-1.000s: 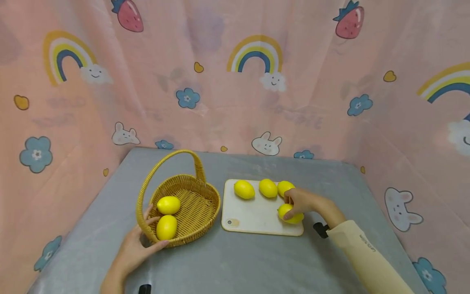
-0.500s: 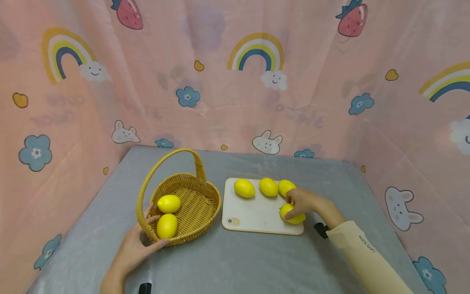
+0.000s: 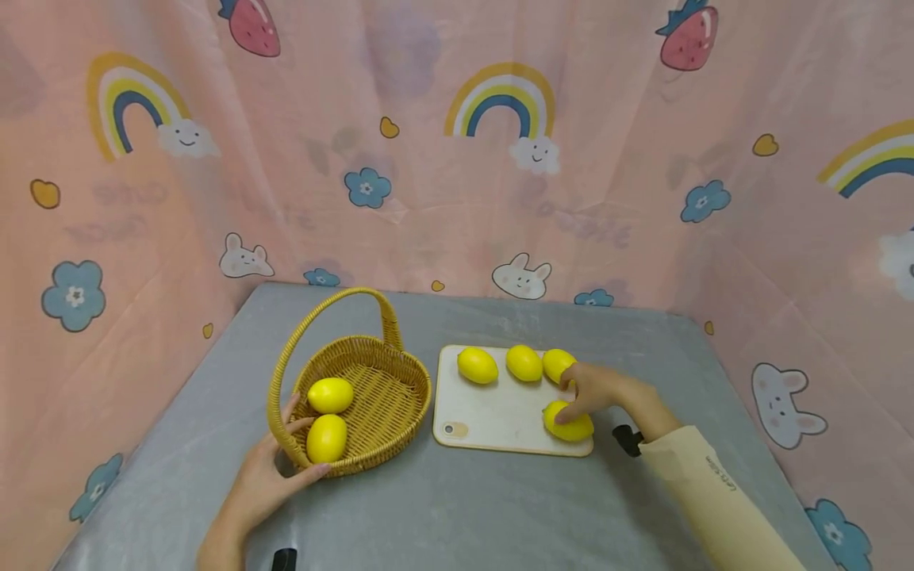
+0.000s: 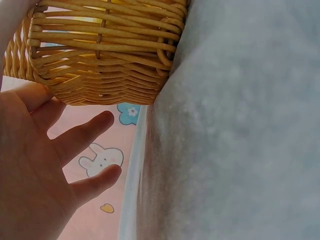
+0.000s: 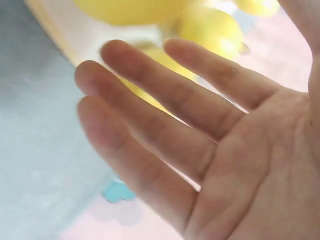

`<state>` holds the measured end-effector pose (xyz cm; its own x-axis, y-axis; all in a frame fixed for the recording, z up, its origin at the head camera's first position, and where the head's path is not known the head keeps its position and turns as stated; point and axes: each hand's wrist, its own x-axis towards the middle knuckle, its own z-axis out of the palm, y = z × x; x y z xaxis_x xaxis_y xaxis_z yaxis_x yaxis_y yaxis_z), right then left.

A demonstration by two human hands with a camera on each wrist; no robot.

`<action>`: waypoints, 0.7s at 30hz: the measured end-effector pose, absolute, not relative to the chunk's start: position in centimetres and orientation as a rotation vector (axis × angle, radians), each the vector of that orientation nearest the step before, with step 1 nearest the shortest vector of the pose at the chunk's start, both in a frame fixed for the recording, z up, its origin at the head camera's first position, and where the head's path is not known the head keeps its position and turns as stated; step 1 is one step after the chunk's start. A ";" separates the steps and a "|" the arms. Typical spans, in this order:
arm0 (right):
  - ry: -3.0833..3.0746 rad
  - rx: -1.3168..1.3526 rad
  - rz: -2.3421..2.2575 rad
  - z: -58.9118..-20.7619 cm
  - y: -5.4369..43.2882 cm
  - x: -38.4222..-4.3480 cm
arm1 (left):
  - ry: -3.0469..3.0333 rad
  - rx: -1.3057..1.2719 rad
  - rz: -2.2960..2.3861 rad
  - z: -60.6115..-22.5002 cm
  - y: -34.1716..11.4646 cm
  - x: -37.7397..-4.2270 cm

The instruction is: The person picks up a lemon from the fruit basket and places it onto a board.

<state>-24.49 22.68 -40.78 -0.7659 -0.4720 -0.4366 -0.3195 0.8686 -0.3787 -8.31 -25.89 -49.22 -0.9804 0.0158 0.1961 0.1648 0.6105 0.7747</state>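
A yellow wicker basket (image 3: 400, 428) with a tall handle stands at left. Two lemons (image 3: 331, 395) lie inside, one nearer the front. My left hand (image 3: 260, 480) holds its near left side, thumb along the front rim and fingers at the left wall. The left wrist view shows the woven wall (image 4: 105, 65), with two fingers stretched out below it. At right, my right hand (image 3: 593, 394) is over a lemon (image 3: 570, 428) on the white board (image 3: 493, 416), thumb touching it. Its other fingers (image 5: 145, 115) are spread and fairly straight in the right wrist view.
Along the board's back edge sit three more lemons (image 3: 524, 363), the rightmost close behind my right fingers. A grey cloth (image 3: 428, 515) covers the table. Pink printed curtains (image 3: 443, 214) enclose the back and sides.
My right hand's fingers have spread away from the front lemon, which lies on the board nearly where it was. The left hand and basket hold their places.
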 end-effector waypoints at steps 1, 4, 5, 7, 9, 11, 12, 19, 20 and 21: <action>2.503 -0.570 -0.364 -40.2 22.5 -24.5 | -2.661 -0.150 -1.306 -49.2 -25.9 -8.3; 2.516 -0.586 -0.304 -38.2 21.5 -24.6 | -2.657 -0.158 -1.292 -49.3 -25.9 -8.3; 2.526 -0.614 -0.290 -37.6 21.1 -24.7 | -2.657 -0.163 -1.286 -49.4 -25.9 -8.4; 2.542 -0.686 -0.296 -36.3 19.8 -24.6 | -2.656 -0.172 -1.277 -49.5 -25.9 -8.5; 2.553 -0.783 -0.320 -35.2 18.1 -24.6 | -2.656 -0.176 -1.276 -49.5 -25.9 -8.6; 2.537 -0.898 -0.361 -34.1 16.1 -24.6 | -2.654 -0.172 -1.284 -49.5 -25.8 -8.6; 2.519 -0.945 -0.378 -33.6 14.9 -24.6 | -2.653 -0.170 -1.289 -49.5 -25.8 -8.6; 2.347 -1.222 -0.374 -32.7 5.8 -24.3 | -2.641 -0.171 -1.294 -49.7 -26.1 -8.7; 2.314 -1.267 -0.375 -32.8 4.4 -24.2 | -2.641 -0.172 -1.290 -49.8 -26.1 -8.7; 2.279 -1.312 -0.374 -33.0 3.0 -24.0 | -2.639 -0.175 -1.284 -49.8 -26.1 -8.7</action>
<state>-24.01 3.03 -32.99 -0.4248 -0.8645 -0.2687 -0.7331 0.5027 -0.4582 -8.70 -26.13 -49.82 -0.9728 0.0186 0.2311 0.1933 0.6154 0.7641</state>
